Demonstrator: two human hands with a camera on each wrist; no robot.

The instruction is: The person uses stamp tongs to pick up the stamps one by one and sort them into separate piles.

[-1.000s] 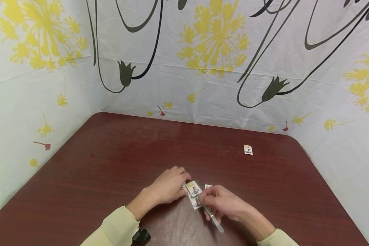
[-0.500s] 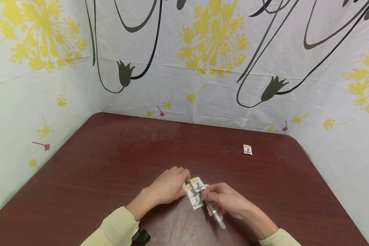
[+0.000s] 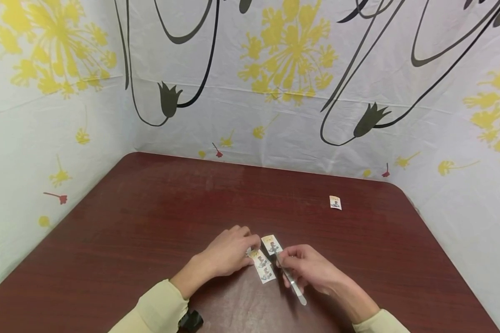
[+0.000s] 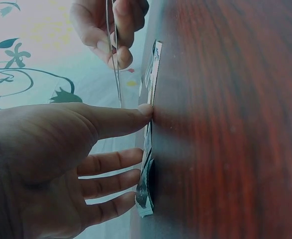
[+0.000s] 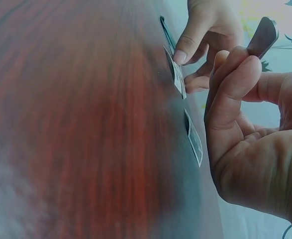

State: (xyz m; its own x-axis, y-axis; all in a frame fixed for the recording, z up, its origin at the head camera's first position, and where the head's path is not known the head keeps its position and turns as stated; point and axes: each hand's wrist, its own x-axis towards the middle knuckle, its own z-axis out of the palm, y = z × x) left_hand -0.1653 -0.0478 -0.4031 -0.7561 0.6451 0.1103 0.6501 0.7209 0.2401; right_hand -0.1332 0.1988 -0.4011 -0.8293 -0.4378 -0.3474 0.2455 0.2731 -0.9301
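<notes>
My right hand (image 3: 308, 268) holds metal tweezers (image 3: 292, 283) between thumb and fingers. At their tips is a small white-and-yellow printed stamp (image 3: 271, 243), over the table just right of my left hand. My left hand (image 3: 233, 249) rests at the strip of similar stamps (image 3: 267, 274) on the table. In the left wrist view its thumb touches the strip's edge (image 4: 156, 64), with the other fingers nearly straight beside it. Part of the strip is hidden under that hand. The right wrist view shows a separate stamp (image 5: 194, 139) lying on the tabletop, nearer my right hand.
One more stamp (image 3: 335, 202) lies farther back on the right of the dark red wooden table (image 3: 171, 199). White fabric (image 3: 216, 129) with flower prints hangs behind and along both sides. A black device (image 3: 191, 321) is on my left wrist.
My right hand has shifted slightly away and to the right with the tweezers, drawing the top stamp off the strip and away from it. My left hand has stayed nearly still.
</notes>
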